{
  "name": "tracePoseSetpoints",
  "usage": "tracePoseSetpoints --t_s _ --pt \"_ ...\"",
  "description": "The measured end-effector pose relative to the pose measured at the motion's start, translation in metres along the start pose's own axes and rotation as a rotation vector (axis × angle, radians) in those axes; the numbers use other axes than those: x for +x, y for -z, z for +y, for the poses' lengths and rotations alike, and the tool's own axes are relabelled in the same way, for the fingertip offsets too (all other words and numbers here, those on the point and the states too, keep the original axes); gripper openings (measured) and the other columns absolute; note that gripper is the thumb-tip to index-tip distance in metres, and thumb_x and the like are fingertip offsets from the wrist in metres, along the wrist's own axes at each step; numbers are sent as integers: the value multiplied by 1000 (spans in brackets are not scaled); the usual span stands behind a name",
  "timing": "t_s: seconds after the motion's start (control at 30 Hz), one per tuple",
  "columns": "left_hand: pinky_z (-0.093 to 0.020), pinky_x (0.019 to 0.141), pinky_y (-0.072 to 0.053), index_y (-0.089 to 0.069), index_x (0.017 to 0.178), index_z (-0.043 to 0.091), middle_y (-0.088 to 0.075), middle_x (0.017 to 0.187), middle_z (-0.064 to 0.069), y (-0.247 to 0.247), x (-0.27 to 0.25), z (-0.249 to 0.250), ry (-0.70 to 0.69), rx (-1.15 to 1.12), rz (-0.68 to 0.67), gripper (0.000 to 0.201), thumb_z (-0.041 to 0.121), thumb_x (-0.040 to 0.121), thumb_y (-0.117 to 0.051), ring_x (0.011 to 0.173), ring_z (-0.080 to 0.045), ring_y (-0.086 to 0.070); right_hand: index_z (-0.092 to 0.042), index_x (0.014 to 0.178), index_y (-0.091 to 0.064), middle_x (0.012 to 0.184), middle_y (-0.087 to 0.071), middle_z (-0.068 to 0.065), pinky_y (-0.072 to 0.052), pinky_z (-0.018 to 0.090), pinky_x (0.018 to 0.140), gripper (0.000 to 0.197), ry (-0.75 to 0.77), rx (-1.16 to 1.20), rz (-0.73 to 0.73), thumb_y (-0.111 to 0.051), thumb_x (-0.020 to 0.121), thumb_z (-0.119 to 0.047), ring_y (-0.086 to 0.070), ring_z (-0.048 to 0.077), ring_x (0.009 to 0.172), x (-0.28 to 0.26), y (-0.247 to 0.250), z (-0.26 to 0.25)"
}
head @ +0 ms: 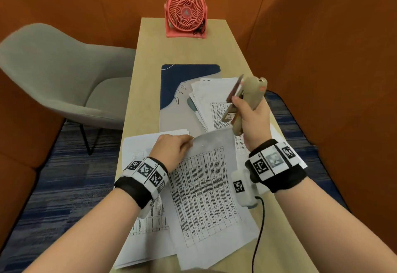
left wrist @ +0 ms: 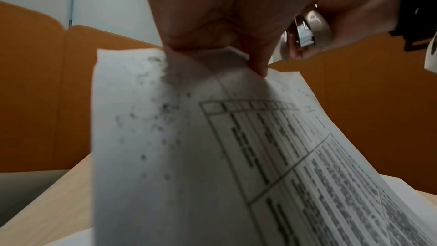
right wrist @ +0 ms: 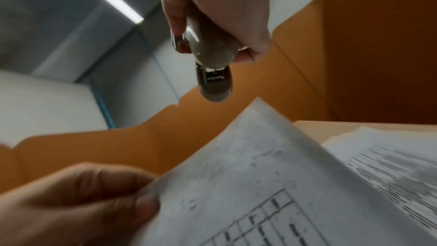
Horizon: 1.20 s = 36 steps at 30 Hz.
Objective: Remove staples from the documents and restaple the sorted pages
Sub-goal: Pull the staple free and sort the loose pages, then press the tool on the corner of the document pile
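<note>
My left hand (head: 174, 147) pinches the top left corner of a printed document (head: 206, 189) with tables and lifts that corner off the desk; the pinch shows close up in the left wrist view (left wrist: 236, 51). My right hand (head: 250, 113) grips a beige stapler (head: 247, 98), held upright in the air above the document's top right corner, its jaws slightly apart. The right wrist view shows the stapler (right wrist: 212, 70) above the raised sheet (right wrist: 260, 175). More printed pages (head: 139, 150) lie under the held document.
A loose pile of papers (head: 212, 98) lies on a blue and grey desk mat (head: 171, 79) behind the hands. A pink fan (head: 186, 11) stands at the desk's far end. A grey chair (head: 64, 75) sits left of the narrow wooden desk (head: 148, 58). Orange partitions surround it.
</note>
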<state>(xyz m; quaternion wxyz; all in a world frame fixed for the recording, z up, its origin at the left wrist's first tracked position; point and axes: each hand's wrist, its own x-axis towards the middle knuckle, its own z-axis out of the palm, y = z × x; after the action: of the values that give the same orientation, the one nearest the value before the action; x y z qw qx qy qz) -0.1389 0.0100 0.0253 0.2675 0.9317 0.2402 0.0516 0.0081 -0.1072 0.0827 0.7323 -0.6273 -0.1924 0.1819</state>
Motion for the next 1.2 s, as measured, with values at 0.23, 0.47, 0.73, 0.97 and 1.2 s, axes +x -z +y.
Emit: tracePoseSetpoints --t_s 0.23,0.47,0.73,0.97,1.2 --pt "-30 77 -42 -67 108 17 -71 92 -8 9 -6 12 -59 -14 26 25 25 95 -47 87 -27 -62 -18 95 -55 79 -61 -3 -47 17 58 19 110 -149 -221 -69 83 -13 -57 3 63 -31 -36 19" --pt "-31 86 -43 -67 110 15 -71 98 -10 18 -15 17 -76 -36 43 26 23 95 -48 93 -28 -62 -18 102 -57 77 -57 -9 -43 36 83 55 307 -726 -165 -54 72 -64 -53 17 81 -31 -18 40" --pt "-32 92 -42 -68 109 13 -71 102 -8 21 -18 16 -94 -109 24 24 21 94 -51 97 -26 -62 -29 132 -43 90 -60 -2 -51 34 74 60 332 -706 -45 -57 78 -52 -62 25 80 -24 3 28" --pt "-30 93 -42 -68 111 14 -71 102 -7 20 -20 15 -113 -113 1 25 22 94 -51 98 -24 -63 -38 137 -36 92 -62 3 -53 30 76 58 303 -660 -70 -63 86 -40 -63 22 82 -28 2 29" --pt "-25 89 -41 -68 111 14 -71 101 -6 19 -20 12 -113 -106 -3 25 22 95 -50 97 -22 -63 -32 136 -39 93 -60 0 -53 21 72 57 285 -636 -21 -64 86 -40 -60 13 76 -31 1 31"
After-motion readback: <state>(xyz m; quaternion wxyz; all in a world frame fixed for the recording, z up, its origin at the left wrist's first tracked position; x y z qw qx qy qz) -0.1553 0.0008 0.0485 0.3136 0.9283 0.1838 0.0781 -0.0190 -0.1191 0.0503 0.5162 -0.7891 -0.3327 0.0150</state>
